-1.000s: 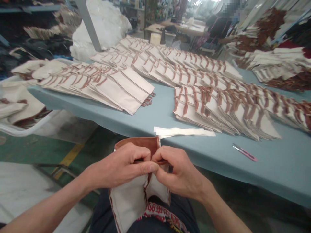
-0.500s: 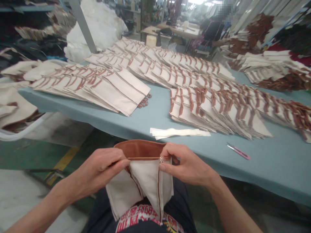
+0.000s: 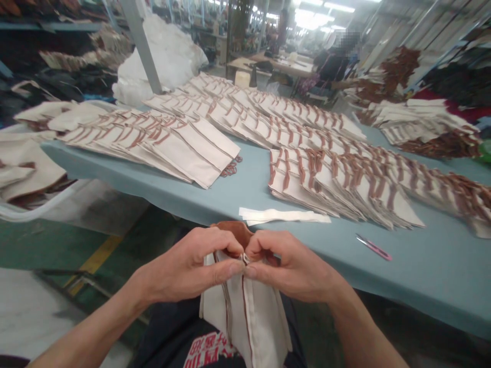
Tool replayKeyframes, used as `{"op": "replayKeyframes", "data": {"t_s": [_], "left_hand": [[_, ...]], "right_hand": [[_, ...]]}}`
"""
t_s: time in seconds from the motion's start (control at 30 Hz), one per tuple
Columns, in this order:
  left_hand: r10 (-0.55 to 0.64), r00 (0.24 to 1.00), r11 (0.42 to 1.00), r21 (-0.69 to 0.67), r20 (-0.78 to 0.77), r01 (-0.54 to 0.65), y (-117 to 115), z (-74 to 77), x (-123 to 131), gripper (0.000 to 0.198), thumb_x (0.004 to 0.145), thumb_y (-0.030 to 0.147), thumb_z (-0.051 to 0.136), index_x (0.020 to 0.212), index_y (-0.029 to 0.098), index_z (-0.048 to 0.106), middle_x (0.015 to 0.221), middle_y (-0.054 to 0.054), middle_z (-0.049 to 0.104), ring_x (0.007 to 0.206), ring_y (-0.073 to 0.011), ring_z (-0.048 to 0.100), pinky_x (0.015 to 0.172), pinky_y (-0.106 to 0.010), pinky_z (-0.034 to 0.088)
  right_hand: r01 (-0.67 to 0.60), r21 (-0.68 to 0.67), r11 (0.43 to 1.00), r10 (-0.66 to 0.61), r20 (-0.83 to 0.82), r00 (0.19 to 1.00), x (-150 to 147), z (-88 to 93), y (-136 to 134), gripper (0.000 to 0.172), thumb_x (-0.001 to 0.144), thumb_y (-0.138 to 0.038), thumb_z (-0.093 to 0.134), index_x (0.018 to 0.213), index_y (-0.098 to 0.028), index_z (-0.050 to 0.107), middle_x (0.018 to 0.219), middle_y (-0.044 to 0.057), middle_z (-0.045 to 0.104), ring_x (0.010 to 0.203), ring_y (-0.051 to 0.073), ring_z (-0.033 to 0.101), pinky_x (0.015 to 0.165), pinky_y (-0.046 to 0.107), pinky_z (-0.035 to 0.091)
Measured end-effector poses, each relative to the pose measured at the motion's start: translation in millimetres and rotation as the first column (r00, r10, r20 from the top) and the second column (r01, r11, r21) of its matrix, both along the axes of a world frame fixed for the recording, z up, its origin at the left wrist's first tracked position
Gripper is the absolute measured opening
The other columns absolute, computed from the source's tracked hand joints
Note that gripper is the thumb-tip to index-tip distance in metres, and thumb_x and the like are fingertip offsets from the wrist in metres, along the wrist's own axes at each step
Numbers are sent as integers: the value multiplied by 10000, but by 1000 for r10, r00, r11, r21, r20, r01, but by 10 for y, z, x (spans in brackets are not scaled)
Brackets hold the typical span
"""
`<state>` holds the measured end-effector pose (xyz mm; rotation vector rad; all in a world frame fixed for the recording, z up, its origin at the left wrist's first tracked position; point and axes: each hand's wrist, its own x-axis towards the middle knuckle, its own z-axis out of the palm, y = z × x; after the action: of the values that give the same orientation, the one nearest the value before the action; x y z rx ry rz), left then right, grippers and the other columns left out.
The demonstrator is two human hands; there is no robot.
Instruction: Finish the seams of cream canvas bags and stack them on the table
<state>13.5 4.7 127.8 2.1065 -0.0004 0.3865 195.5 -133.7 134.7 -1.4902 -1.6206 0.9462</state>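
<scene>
A cream fabric pouch (image 3: 264,312) with brown seams and a brown lining hangs over my lap. My left hand (image 3: 199,263) pinches its upper edge between thumb and fingers. Close beside it, my right hand (image 3: 284,263) pinches the same edge, the thumbs nearly meeting at a seam. Behind my fingers the brown inside of the opening shows. The exact spot between the fingertips is hidden. On the table edge ahead lie white strips (image 3: 286,215). To the right of them is a pair of pink-handled thread snips (image 3: 374,247).
Rows of cream and brown pouch pieces (image 3: 310,179) overlap across the blue-green table (image 3: 184,197). Another pile (image 3: 153,138) lies at the left, near small brown loops (image 3: 231,166). A white bin (image 3: 76,199) of pieces stands left of the table. A person (image 3: 339,59) is in the background.
My left hand has moved right along the pouch's edge until it is beside my right hand. The opening has bunched narrower, and the pouch now hangs more folded together.
</scene>
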Motion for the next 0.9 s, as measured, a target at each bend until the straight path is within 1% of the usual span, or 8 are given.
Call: {"op": "replayKeyframes", "data": {"t_s": [0.07,0.13,0.23,0.37,0.5,0.7,0.83,0.9], "left_hand": [[10,996,999,-46,-88,-14,4,28,2,222,995,296,621,829,158,674,730,30,648,650,-100,550,624,-197,420],[0,987,991,-131,-159,-21,5,50,7,250,969,315,650,782,150,668,679,52,577,596,-84,471,562,-191,361],[-24,970,968,-248,-242,-38,-6,70,24,279,945,330,666,738,143,650,656,62,514,584,-79,412,532,-186,320],[-27,952,953,-297,-304,-68,-16,67,39,257,926,318,661,741,139,653,650,61,505,590,-80,401,530,-184,313],[-32,947,956,-286,-320,-64,-4,48,43,260,937,328,632,775,130,676,651,55,517,598,-84,410,539,-190,318],[-2,962,987,-155,-272,-42,-7,27,52,241,957,269,554,762,144,622,655,62,493,601,-83,409,552,-193,318],[53,941,992,-88,-335,-87,12,40,77,211,894,200,519,686,167,533,624,70,442,571,-81,378,519,-201,280],[35,927,996,-68,-374,-65,52,53,93,236,876,185,499,644,180,456,609,73,390,558,-81,354,507,-212,251]], "right_hand": [[1,13,1000,-1,25,1000,-9,1,-6,249,963,-317,703,780,-191,590,754,-30,599,643,112,449,614,241,356],[4,21,1000,-5,41,999,-17,1,-7,255,972,-326,702,788,-192,588,752,-30,599,640,111,452,617,242,357],[5,32,999,-7,49,999,-25,4,-12,262,981,-329,699,792,-194,579,742,-36,588,639,110,457,624,243,355],[10,23,1000,-11,43,999,-18,22,-36,225,966,-273,705,801,-196,572,741,-47,573,624,103,441,619,240,348],[25,-46,999,-25,-10,1000,6,26,-34,183,945,-242,668,796,-195,572,720,-51,552,612,103,429,581,240,329],[9,-121,993,-20,-94,995,33,-49,28,172,935,-281,653,807,-189,583,727,-49,553,615,105,443,565,231,346],[17,-19,1000,-16,57,998,-4,-50,50,128,952,-195,630,832,-189,587,746,-42,587,637,111,471,611,243,348],[23,40,999,-30,174,984,-18,-31,76,127,942,-144,637,838,-190,582,779,-27,621,677,122,505,641,253,352]]}}
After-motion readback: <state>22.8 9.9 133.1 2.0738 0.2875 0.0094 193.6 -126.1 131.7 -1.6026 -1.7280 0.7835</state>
